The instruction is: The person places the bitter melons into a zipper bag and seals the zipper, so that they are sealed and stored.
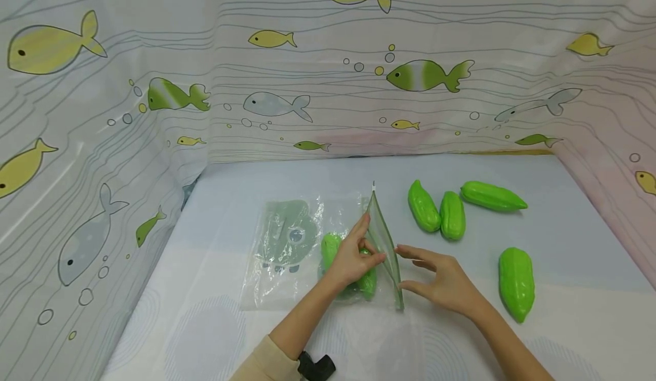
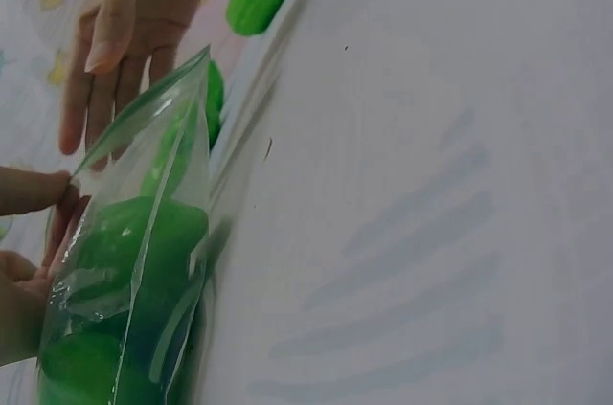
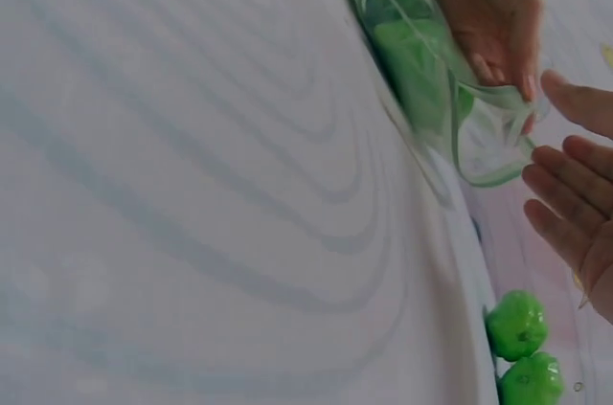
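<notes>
A clear zip bag (image 1: 306, 290) with a green dinosaur print lies on the table, its mouth held apart on the right side. Inside it are glossy green, ridged toy vegetables (image 1: 331, 248), shaped like peppers. My left hand (image 1: 351, 260) pinches one lip of the bag between thumb and finger, as the left wrist view shows. Beside the other lip, my right hand (image 1: 446, 281) has its fingers extended, holding nothing. In the right wrist view its fingertips (image 3: 546, 161) are at the rim of the mouth; I cannot tell whether they touch it.
Several more green toy vegetables lie loose: a close pair (image 1: 424, 205), one lying sideways (image 1: 492, 196) at the back right, and one (image 1: 516, 283) right of my right hand. A fish-patterned curtain (image 1: 328, 68) borders the table (image 1: 205, 244) at the back and sides.
</notes>
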Action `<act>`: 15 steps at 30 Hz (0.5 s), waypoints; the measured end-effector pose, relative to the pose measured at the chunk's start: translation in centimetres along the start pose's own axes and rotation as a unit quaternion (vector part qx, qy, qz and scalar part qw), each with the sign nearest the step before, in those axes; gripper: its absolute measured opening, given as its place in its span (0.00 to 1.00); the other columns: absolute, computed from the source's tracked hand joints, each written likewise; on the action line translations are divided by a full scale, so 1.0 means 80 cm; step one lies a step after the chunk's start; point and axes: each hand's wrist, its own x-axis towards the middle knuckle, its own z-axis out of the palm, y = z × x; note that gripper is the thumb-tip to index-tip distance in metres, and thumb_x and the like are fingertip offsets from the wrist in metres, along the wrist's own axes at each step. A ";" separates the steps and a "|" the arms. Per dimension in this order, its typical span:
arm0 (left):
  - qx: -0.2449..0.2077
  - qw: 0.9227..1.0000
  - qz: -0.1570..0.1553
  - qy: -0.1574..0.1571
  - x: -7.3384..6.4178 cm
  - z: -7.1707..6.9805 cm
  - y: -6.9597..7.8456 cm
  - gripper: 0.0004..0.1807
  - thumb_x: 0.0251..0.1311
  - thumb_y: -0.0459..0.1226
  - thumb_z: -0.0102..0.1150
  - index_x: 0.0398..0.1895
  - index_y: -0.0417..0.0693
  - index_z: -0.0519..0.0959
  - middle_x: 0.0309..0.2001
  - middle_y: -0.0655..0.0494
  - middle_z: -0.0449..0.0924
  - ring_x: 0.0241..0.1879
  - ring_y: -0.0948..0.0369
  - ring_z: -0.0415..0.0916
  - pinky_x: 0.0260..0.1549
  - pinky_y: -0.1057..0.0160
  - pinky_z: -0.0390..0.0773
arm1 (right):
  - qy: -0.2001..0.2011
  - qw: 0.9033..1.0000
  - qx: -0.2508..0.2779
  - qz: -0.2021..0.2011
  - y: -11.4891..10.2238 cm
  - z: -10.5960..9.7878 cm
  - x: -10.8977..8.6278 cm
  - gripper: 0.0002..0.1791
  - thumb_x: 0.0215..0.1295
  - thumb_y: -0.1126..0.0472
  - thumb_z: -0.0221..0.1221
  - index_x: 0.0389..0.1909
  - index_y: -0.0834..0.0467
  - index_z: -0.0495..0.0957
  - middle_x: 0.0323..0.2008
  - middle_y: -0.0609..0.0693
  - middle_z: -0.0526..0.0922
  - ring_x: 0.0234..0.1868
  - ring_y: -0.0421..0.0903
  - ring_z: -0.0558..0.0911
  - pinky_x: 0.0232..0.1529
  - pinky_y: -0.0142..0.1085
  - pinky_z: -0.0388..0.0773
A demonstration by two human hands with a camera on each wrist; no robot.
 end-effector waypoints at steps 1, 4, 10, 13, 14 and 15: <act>0.001 1.000 -0.001 0.000 0.000 0.000 0.000 0.50 0.53 0.23 0.65 0.75 0.39 0.45 0.76 0.46 0.38 0.36 0.55 0.79 0.35 0.70 0.82 | 0.003 1.000 0.002 0.003 0.000 -0.002 -0.001 0.36 0.49 0.65 0.73 0.62 0.62 0.73 0.56 0.56 0.79 0.56 0.48 0.78 0.52 0.42 0.78; 0.008 1.000 -0.005 0.004 0.001 0.000 -0.001 0.50 0.54 0.24 0.65 0.75 0.40 0.45 0.76 0.45 0.40 0.35 0.57 0.80 0.34 0.71 0.81 | 0.011 1.000 0.009 0.009 0.000 -0.009 -0.005 0.36 0.51 0.64 0.72 0.64 0.58 0.72 0.56 0.58 0.79 0.56 0.48 0.78 0.52 0.42 0.78; 0.007 1.000 -0.003 0.011 -0.001 0.001 -0.002 0.49 0.53 0.25 0.66 0.75 0.39 0.48 0.69 0.38 0.59 0.31 0.59 0.80 0.31 0.73 0.81 | 0.036 0.999 0.001 0.014 -0.002 -0.024 -0.013 0.37 0.49 0.66 0.73 0.63 0.57 0.72 0.56 0.54 0.80 0.56 0.45 0.79 0.52 0.38 0.78; 0.009 1.000 -0.002 0.010 -0.002 0.001 -0.002 0.49 0.53 0.25 0.67 0.75 0.39 0.48 0.72 0.41 0.55 0.32 0.60 0.79 0.31 0.73 0.80 | 0.045 0.999 -0.006 0.011 -0.003 -0.029 -0.017 0.37 0.47 0.67 0.73 0.62 0.57 0.73 0.55 0.52 0.80 0.55 0.44 0.79 0.51 0.37 0.79; 0.009 1.000 -0.001 0.009 -0.002 0.001 -0.002 0.49 0.53 0.25 0.67 0.75 0.39 0.49 0.74 0.43 0.50 0.33 0.60 0.79 0.31 0.73 0.80 | 0.048 0.999 -0.007 0.012 -0.002 -0.030 -0.018 0.38 0.47 0.68 0.73 0.62 0.57 0.73 0.55 0.51 0.80 0.55 0.43 0.79 0.50 0.37 0.79; 0.009 1.000 0.000 0.009 -0.002 0.001 -0.002 0.49 0.53 0.25 0.67 0.75 0.38 0.49 0.75 0.44 0.47 0.33 0.60 0.79 0.31 0.73 0.80 | 0.051 0.999 -0.010 0.012 -0.002 -0.031 -0.019 0.38 0.46 0.68 0.74 0.62 0.57 0.73 0.55 0.50 0.80 0.55 0.43 0.79 0.50 0.37 0.79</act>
